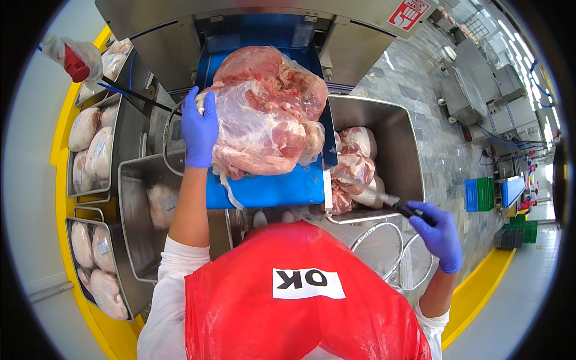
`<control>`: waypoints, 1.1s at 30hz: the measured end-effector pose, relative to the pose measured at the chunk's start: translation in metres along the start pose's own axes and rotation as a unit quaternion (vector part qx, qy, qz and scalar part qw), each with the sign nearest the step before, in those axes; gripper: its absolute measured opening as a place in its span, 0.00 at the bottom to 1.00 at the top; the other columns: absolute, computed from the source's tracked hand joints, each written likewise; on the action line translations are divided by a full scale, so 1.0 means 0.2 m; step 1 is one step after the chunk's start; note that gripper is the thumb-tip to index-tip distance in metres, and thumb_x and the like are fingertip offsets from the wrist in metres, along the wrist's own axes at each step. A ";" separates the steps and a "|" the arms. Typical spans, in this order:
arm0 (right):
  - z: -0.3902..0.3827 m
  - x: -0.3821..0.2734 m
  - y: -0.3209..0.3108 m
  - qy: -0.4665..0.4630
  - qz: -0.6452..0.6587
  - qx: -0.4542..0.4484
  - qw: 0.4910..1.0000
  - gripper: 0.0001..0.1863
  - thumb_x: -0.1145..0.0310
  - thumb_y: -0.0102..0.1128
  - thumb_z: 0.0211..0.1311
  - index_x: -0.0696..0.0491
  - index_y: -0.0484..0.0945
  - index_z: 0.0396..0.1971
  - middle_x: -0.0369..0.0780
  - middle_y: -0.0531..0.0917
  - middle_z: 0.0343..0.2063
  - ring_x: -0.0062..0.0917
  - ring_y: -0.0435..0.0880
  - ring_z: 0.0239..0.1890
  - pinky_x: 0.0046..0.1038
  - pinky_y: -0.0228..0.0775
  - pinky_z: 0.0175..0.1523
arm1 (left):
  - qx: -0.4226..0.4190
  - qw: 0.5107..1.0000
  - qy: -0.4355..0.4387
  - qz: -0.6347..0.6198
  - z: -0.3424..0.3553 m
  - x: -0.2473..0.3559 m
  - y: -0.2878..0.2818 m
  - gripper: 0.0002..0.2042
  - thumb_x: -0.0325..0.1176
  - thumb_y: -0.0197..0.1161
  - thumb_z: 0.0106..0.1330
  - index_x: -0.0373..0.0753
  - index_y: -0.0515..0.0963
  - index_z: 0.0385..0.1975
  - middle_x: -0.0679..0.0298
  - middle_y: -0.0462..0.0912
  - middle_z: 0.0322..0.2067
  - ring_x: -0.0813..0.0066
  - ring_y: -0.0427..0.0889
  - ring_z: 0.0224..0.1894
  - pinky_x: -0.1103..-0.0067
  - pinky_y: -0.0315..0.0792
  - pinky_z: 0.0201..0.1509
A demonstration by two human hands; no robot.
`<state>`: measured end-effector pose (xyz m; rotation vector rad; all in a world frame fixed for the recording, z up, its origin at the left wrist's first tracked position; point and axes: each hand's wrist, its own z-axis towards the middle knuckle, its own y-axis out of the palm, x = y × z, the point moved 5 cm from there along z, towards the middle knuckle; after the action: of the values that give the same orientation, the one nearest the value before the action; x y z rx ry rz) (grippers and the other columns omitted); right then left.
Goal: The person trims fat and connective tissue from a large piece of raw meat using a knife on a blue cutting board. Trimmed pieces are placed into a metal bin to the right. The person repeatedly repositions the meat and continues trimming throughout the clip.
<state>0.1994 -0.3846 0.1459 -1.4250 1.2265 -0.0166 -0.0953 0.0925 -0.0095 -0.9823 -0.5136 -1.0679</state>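
A large piece of raw meat (267, 111), with loose clear film on it, lies on a blue tray (264, 192) at a steel machine. My left hand (199, 129), in a blue glove, grips the meat's left side. My right hand (438, 234), also gloved, holds a black-handled knife (409, 210) at the lower right, apart from the large piece. The knife's blade points up and left over a steel bin (396, 132) of meat pieces (354, 165) and looks blurred.
Left stand steel bins (130, 186) of pale bagged meat (93, 156). A pole (138, 96) with a bagged red fitting reaches in at upper left. Wire hoops (378, 264) sit lower right. Farther right are steel carts (462, 90), blue and green crates (477, 193) and distant people (528, 204).
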 end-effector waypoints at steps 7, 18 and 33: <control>0.36 -0.20 0.09 -0.258 -0.067 0.120 0.956 0.22 0.73 0.75 0.64 0.51 0.88 0.58 0.41 0.84 0.28 0.23 0.79 0.26 0.29 0.73 0.35 | -0.027 0.995 -0.007 0.098 0.07 -0.03 0.01 0.24 0.50 0.65 0.76 0.38 0.81 0.60 0.42 0.84 0.55 0.40 0.85 0.56 0.57 0.79 0.60; 0.63 -0.34 -0.03 -0.372 -0.218 0.085 0.898 0.23 0.65 0.77 0.60 0.40 0.90 0.57 0.42 0.78 0.23 0.38 0.80 0.23 0.36 0.73 0.31 | -0.039 0.994 -0.099 0.039 0.10 -0.07 0.05 0.22 0.51 0.66 0.74 0.37 0.87 0.52 0.46 0.90 0.49 0.47 0.89 0.52 0.64 0.80 0.57; 0.82 -0.72 0.01 -0.473 -0.317 0.008 0.822 0.20 0.67 0.77 0.59 0.43 0.90 0.53 0.44 0.84 0.26 0.43 0.84 0.27 0.41 0.77 0.34 | -0.063 0.990 -0.122 -0.021 0.06 -0.03 0.04 0.19 0.49 0.66 0.74 0.40 0.88 0.52 0.49 0.91 0.47 0.50 0.90 0.51 0.66 0.81 0.56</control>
<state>0.2368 -0.1728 0.1828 -1.4688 -0.0879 0.2025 -0.0901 0.1072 -0.0120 -1.2265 -0.6745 -1.0323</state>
